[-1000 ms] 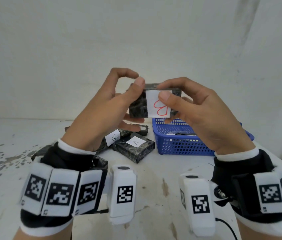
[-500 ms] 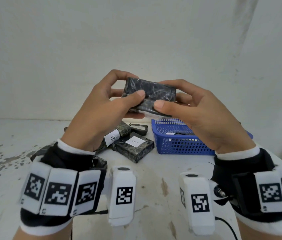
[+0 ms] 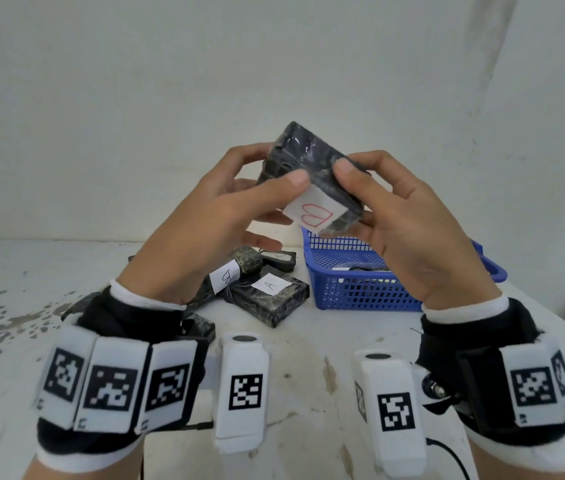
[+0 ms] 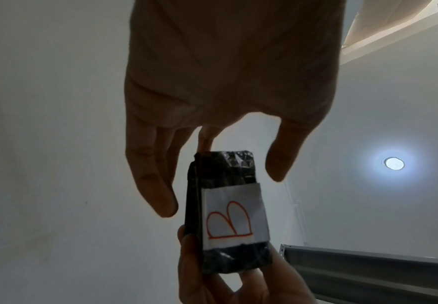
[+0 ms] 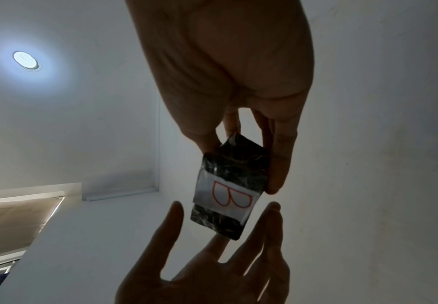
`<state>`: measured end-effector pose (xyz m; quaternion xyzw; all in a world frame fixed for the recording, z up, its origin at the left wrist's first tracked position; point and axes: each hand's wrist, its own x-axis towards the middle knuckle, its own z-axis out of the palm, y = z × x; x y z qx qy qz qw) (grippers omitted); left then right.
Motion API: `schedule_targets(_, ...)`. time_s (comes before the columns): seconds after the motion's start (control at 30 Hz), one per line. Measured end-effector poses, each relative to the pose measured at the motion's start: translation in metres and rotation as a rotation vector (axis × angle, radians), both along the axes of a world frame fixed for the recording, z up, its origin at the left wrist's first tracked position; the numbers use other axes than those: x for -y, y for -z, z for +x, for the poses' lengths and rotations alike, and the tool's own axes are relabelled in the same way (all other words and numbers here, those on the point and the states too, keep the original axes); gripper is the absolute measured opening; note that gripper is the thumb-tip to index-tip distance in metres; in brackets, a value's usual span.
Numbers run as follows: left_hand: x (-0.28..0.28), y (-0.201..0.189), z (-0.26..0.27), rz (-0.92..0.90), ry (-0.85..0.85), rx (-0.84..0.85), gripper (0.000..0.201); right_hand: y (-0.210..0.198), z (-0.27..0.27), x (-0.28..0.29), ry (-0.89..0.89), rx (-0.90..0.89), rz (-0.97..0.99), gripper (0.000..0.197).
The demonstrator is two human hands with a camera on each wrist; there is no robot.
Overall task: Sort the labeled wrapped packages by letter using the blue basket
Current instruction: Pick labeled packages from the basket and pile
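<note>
Both hands hold one dark wrapped package in the air above the table; its white label bears a red B. My left hand has its thumb at the label's upper edge and its fingers behind the package. My right hand pinches the other end between thumb and fingers. The wrist views show the same package with the B label towards the cameras. The blue basket stands on the table below my right hand, with a dark item with a white label lying inside.
On the white stained table left of the basket lie a flat dark package labelled A, a dark roll with a white label, a small dark packet and another dark package by my left wrist. A wall stands close behind.
The package has been turned over between my hands: its B label faced me, rolled underneath, and now shows again on the tilted lower face. Both hands stayed raised.
</note>
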<state>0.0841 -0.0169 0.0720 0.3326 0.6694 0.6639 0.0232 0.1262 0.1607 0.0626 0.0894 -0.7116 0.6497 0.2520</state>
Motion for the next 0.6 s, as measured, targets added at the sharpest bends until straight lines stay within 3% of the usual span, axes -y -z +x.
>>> schedule_targets(0.13, -0.0011, 0.0029, -0.0016, 0.027, -0.049, -0.048, 0.057, 0.0, 0.0019, 0.0001, -0.018, 0.047, 0.028, 0.014)
schedule_targets(0.27, -0.004, 0.0049, -0.0034, 0.098, -0.137, -0.034, 0.058, 0.0001, 0.0031, 0.0012, 0.024, 0.115, 0.178, 0.021)
schedule_targets(0.37, -0.0046, 0.0053, -0.0035, 0.116, -0.19, -0.062, 0.062, -0.0013, 0.0053, 0.0035, 0.009, 0.073, 0.229, 0.043)
schedule_targets(0.47, -0.0022, 0.0038, -0.0024, 0.099, -0.213, -0.091, 0.057, -0.0019, 0.0077, 0.005, -0.049, 0.054, 0.25, 0.058)
schedule_targets(0.6, -0.0003, 0.0042, -0.0041, 0.038, -0.177, -0.104, 0.043, -0.0017, 0.0084, 0.0026, -0.077, 0.063, 0.232, 0.062)
